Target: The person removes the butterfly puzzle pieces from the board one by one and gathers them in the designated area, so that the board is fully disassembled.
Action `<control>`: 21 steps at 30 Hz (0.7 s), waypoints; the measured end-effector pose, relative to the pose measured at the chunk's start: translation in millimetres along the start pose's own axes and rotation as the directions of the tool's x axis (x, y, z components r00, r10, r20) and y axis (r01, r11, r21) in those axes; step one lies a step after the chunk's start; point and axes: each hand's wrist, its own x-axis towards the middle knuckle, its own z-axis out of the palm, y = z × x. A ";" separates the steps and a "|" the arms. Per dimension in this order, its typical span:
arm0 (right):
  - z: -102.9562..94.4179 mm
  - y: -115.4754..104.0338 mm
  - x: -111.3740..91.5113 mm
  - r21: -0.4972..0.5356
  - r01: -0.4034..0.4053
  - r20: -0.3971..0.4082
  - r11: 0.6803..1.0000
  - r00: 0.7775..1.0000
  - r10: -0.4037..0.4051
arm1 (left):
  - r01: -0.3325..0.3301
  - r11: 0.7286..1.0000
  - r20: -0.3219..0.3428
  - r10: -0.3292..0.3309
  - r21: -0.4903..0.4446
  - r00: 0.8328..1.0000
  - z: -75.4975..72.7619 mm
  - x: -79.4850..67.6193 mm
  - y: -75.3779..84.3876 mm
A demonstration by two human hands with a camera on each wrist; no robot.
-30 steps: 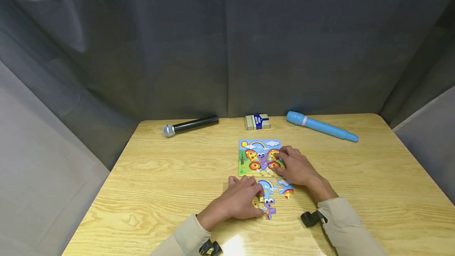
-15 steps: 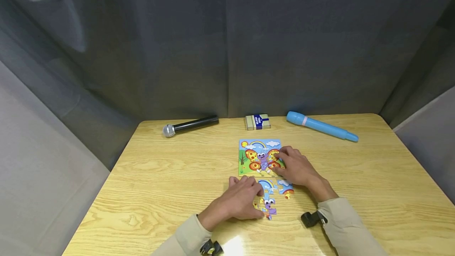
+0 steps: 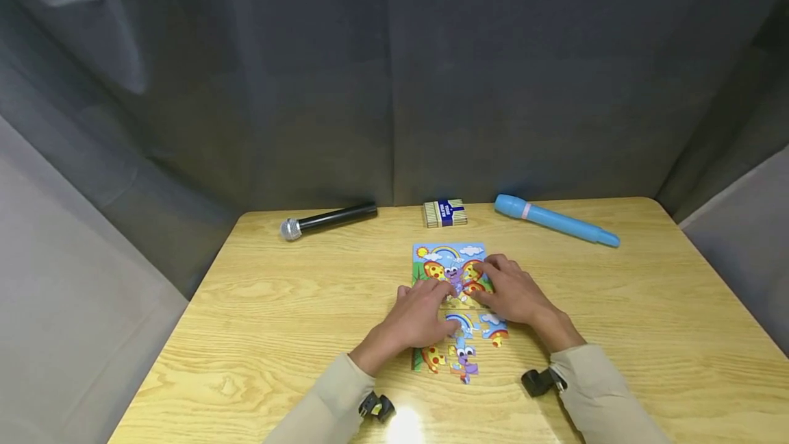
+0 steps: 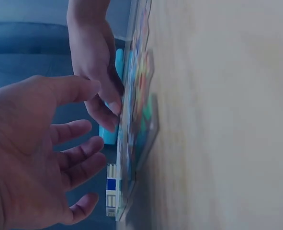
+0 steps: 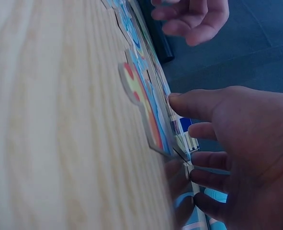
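Observation:
A square butterfly puzzle picture (image 3: 442, 252) lies flat on the table. My right hand (image 3: 516, 293) rests at its right edge, thumb and fingers loosely bent over the border. Just above the lower part of the picture hovers my left hand (image 3: 416, 317), palm down; in the left wrist view its fingers (image 4: 79, 153) are spread around nothing. Several puzzle pieces lie below the picture: a purple butterfly-face piece (image 3: 465, 356), a cloud piece (image 3: 493, 323), a rainbow piece (image 3: 459, 321) and a yellow-and-red wing piece (image 3: 433, 358). The left hand partly covers this group.
Along the back of the wooden table (image 3: 277, 307) lie a black microphone (image 3: 333, 218), a small striped box (image 3: 445, 213) with a blue band, and a blue stick-shaped object (image 3: 557, 220). Dark curtains (image 3: 308, 88) hang behind.
My left hand has lifted off the lower pieces and moved up toward the picture, baring the wing piece and a green strip at lower left. The right hand stays put.

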 end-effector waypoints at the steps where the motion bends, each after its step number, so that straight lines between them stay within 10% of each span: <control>1: -0.1 0.6 0.0 0.001 0.004 -0.005 1.000 1.000 -0.004 | 0.004 1.000 -0.006 -0.004 -0.001 1.000 0.3 3.1 -1.8; 21: -9.0 6.9 -5.9 -0.047 -0.039 0.038 0.998 0.998 0.041 | 0.070 0.997 -0.023 -0.070 -0.020 0.997 1.8 45.8 -19.2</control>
